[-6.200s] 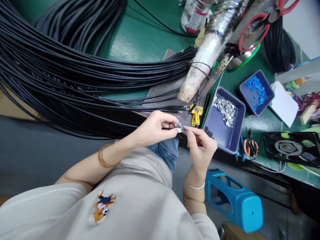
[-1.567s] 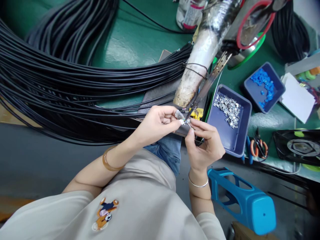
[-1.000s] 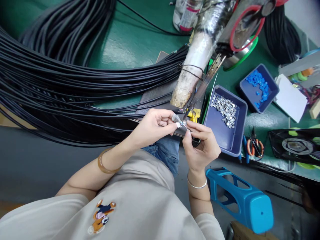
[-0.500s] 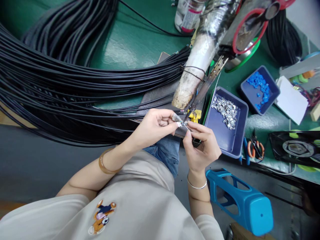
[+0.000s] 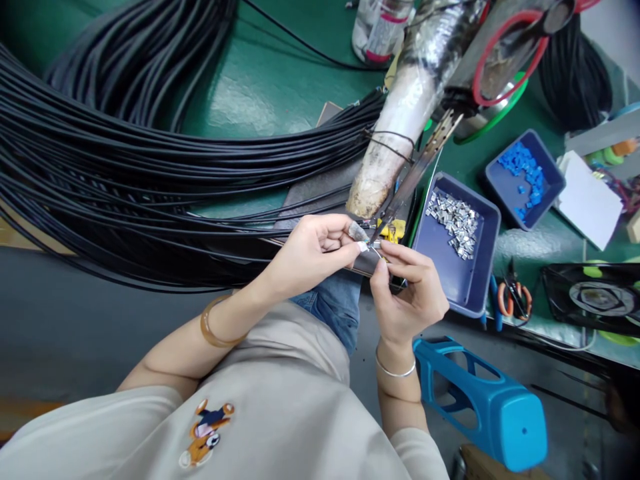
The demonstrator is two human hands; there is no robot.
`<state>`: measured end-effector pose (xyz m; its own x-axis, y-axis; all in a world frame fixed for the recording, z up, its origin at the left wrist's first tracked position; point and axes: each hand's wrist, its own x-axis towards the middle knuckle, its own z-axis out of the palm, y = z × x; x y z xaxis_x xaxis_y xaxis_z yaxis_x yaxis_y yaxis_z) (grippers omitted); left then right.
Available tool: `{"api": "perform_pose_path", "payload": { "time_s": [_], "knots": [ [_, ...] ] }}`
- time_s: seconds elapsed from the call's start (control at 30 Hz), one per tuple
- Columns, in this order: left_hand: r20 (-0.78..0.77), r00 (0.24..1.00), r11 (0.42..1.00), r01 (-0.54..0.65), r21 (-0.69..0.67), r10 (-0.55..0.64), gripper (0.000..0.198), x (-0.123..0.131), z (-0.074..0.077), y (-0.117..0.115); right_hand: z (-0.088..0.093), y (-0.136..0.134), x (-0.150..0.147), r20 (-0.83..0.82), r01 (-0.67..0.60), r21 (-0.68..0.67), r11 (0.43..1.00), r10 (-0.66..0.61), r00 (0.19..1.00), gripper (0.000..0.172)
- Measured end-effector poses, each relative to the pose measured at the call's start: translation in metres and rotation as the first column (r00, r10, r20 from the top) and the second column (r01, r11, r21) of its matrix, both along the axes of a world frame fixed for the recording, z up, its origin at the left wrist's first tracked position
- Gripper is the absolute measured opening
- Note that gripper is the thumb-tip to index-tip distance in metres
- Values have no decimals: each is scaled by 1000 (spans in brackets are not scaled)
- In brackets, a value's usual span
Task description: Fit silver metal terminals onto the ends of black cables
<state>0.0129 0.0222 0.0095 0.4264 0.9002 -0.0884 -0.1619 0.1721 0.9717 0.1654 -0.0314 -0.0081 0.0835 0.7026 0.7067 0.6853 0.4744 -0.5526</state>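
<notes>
My left hand [image 5: 310, 253] is closed in a pinch on the end of a thin black cable, just above my lap at the bench edge. My right hand [image 5: 407, 290] meets it fingertip to fingertip and pinches a small silver metal piece [image 5: 376, 245] at the cable's tip. The two hands touch there. A large bundle of black cables [image 5: 150, 167] sweeps across the green bench [image 5: 260, 87] from the left and ends near my hands.
A dark blue tray [image 5: 450, 280] holding silver clips sits right of my hands, and a smaller tray [image 5: 545, 173] with blue parts lies beyond it. A foil-wrapped tool [image 5: 400, 127] leans over the bench. Orange-handled snips [image 5: 515, 297], a yellow clip [image 5: 393, 230] and a blue stool [image 5: 480, 400] are nearby.
My hands have stayed pinched together at the cable tip, with only small finger shifts. The view has drifted slightly.
</notes>
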Motion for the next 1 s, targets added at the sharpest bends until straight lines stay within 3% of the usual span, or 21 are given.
{"api": "perform_pose_path", "payload": {
  "time_s": [0.37, 0.63, 1.0],
  "knots": [
    [-75, 996, 995, 36, -89, -43, 10, -5, 2, -3, -1, -5, 3, -90, -24, -130, 991, 12, 996, 15],
    [-95, 991, 993, 84, -83, -92, 13, -6, -2, -5, 1, -7, 4, -56, -40, -86, 996, 36, 998, 17],
    [-54, 997, 997, 58, -47, -60, 9, -3, -5, -2, -1, -7, 4, 47, -51, -29, 998, 52, 998, 23]
  ]
}}
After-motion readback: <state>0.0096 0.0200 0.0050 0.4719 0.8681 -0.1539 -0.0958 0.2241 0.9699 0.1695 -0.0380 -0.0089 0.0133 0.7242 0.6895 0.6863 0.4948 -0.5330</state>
